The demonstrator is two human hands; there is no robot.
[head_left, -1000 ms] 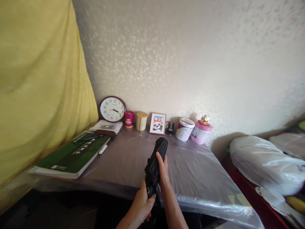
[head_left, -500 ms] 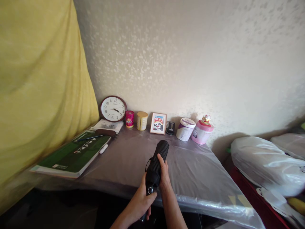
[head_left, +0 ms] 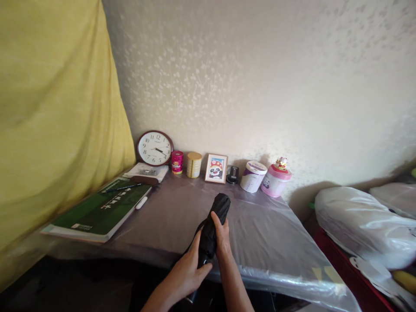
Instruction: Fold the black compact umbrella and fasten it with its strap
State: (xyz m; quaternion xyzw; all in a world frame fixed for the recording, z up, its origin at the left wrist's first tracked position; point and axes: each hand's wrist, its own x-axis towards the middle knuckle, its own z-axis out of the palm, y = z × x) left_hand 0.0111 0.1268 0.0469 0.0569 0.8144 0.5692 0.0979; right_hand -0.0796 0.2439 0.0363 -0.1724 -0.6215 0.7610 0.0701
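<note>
A folded black umbrella [head_left: 209, 236] is tilted over the front edge of the table, its top pointing away from me. My left hand [head_left: 190, 268] is wrapped round its lower end by the handle, the thumb lying across it. Higher up, my right hand [head_left: 221, 234] grips the fabric from the right side, thumb on top. A dark strap or loose flap shows at the umbrella's left side. The lower part of the handle is partly hidden by my left hand.
On the plastic-covered table [head_left: 260, 229] lies a green book [head_left: 97, 212] with a pen. Along the wall stand a clock [head_left: 155, 148], a pink can [head_left: 177, 162], a yellow-lidded can [head_left: 194, 165], a framed panda picture [head_left: 216, 168] and two tubs. White bags [head_left: 364, 221] are at right.
My left hand has turned and shifted slightly left on the handle. The umbrella has rolled a little, so its round button is less visible, and the strap or flap now sticks out further left.
</note>
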